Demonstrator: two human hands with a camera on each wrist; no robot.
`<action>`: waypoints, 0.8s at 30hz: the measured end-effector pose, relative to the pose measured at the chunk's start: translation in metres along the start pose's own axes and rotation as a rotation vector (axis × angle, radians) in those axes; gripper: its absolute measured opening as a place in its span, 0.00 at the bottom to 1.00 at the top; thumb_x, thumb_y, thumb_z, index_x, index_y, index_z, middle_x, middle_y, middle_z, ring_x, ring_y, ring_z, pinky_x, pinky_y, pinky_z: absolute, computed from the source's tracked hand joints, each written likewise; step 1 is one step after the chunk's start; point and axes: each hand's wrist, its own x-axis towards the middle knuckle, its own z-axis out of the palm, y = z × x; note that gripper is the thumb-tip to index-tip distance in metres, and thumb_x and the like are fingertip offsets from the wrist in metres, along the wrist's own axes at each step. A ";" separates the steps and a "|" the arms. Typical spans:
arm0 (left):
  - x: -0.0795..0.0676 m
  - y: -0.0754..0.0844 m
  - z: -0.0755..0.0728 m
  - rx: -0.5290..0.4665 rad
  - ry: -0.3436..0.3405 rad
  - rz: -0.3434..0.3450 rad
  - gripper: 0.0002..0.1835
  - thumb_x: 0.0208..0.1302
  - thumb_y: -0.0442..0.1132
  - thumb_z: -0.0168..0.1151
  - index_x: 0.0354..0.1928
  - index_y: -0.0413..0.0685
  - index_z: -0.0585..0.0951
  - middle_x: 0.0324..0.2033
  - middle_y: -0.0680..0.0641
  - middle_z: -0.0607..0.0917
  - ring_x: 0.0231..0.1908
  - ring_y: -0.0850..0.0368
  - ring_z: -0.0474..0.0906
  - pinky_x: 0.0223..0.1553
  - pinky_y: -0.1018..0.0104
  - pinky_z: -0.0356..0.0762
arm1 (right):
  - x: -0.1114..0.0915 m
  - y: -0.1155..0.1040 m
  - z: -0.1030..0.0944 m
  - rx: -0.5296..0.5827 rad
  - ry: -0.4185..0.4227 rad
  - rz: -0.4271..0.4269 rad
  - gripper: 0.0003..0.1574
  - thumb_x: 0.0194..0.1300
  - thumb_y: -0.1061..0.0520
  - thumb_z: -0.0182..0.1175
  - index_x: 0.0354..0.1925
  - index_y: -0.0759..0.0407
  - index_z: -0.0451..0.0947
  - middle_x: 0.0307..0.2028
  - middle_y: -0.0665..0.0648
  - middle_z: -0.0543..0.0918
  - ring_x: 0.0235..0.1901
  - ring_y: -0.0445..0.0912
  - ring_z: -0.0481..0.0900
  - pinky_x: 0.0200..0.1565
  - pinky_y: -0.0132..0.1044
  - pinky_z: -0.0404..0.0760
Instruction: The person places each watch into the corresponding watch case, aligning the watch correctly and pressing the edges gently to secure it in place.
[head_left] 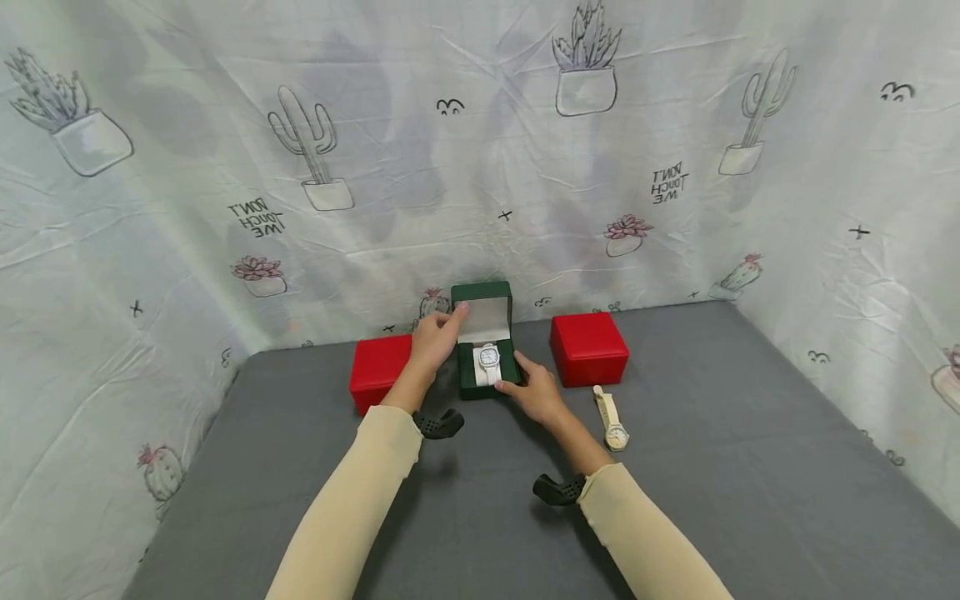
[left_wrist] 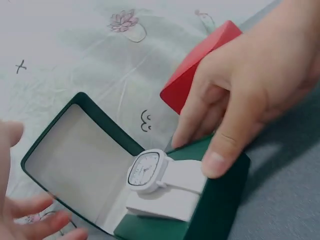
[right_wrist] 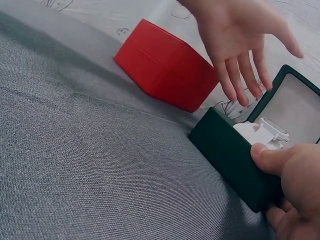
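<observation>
A green watch box [head_left: 466,367] stands with its lid raised against the back, pale inside. In it a white square-faced watch [head_left: 489,358] lies around a white cushion [left_wrist: 172,200]. My right hand [head_left: 538,395] grips the box at its front right corner, thumb [right_wrist: 266,157] over the front rim and fingers around the side. My left hand [head_left: 435,340] is beside the raised lid on its left; its fingers [right_wrist: 245,75] are spread and extended in the right wrist view, with nothing held.
One red box [head_left: 369,372] sits at the left, partly behind the left forearm, and another red box [head_left: 590,350] at the right. A cream-strapped watch [head_left: 611,418] lies on the grey table [head_left: 480,517] near the right box. A patterned cloth [head_left: 390,167] hangs behind.
</observation>
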 end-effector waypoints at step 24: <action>0.029 0.004 0.016 -0.240 -0.095 -0.102 0.51 0.59 0.76 0.45 0.77 0.56 0.48 0.76 0.47 0.52 0.73 0.45 0.53 0.66 0.37 0.62 | 0.006 0.005 -0.001 0.044 0.007 0.010 0.47 0.59 0.56 0.68 0.71 0.67 0.59 0.67 0.66 0.68 0.62 0.55 0.74 0.60 0.47 0.76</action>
